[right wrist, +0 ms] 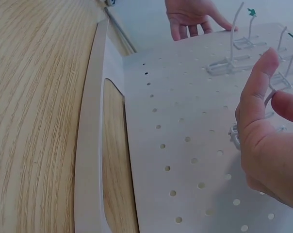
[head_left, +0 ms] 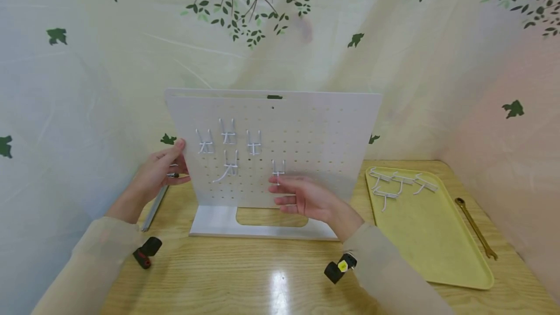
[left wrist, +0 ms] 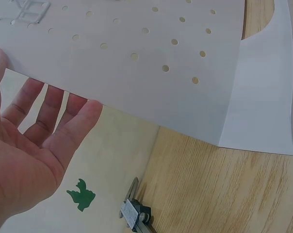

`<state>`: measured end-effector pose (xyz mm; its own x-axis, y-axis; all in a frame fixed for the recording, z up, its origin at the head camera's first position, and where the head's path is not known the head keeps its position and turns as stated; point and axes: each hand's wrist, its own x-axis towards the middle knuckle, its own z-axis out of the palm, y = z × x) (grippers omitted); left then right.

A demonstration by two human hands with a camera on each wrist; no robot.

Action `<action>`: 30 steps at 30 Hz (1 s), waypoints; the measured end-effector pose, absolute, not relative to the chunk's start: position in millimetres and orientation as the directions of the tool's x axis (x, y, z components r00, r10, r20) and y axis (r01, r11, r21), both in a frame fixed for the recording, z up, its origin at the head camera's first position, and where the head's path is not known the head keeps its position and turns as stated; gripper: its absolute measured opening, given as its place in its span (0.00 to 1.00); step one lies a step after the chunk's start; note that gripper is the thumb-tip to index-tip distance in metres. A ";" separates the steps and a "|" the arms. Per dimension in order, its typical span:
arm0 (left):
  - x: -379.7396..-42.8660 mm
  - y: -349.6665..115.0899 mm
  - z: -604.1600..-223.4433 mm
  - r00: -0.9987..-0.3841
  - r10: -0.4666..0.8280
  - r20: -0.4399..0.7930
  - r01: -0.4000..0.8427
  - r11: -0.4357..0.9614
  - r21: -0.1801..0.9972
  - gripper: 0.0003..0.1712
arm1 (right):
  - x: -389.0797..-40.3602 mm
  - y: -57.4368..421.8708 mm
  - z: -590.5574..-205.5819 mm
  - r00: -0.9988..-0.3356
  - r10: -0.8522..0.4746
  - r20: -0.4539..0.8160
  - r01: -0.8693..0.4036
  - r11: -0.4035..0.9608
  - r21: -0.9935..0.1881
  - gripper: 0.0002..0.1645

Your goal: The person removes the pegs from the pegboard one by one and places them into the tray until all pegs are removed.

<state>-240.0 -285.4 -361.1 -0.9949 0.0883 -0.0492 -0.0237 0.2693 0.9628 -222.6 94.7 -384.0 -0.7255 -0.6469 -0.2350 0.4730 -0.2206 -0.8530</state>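
A white pegboard [head_left: 306, 130] with rows of small holes stands upright on a white base. Its left edge is held by my left hand [head_left: 150, 179], thumb in front and the other fingers behind. Several white wire hooks are fixed on the board's left half, among them a hook with a long curved arm [head_left: 225, 171]. My right hand [head_left: 306, 201] is at the hook nearest the middle [head_left: 277, 165], its fingers loosely bent and spread. In the right wrist view, a wire arm [right wrist: 269, 98] shows between thumb and index finger, with a gap around it.
At right, a yellow tray [head_left: 433, 237] bears several more white hooks [head_left: 386, 194] at its far end. A gold-coloured wrench [head_left: 474, 227] lies beside the tray. Behind my left hand is a caliper [left wrist: 132, 213]. A leaf-printed cloth [head_left: 358, 4] hangs behind the wooden table [head_left: 210, 276].
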 end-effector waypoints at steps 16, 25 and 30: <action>-240.1 -284.6 -360.8 -0.995 0.089 -0.047 -0.019 0.291 0.957 0.40 | -225.1 92.1 -383.3 -0.746 -0.615 -0.254 0.478 -0.229 -0.848 0.27; -240.3 -285.0 -361.1 -0.995 0.087 -0.045 -0.017 0.305 0.952 0.41 | -224.7 92.8 -381.5 -0.745 -0.617 -0.255 0.475 -0.221 -0.852 0.27; -239.9 -285.2 -361.0 -0.995 0.090 -0.050 -0.021 0.297 0.955 0.40 | -223.8 92.9 -380.4 -0.747 -0.613 -0.259 0.470 -0.210 -0.858 0.28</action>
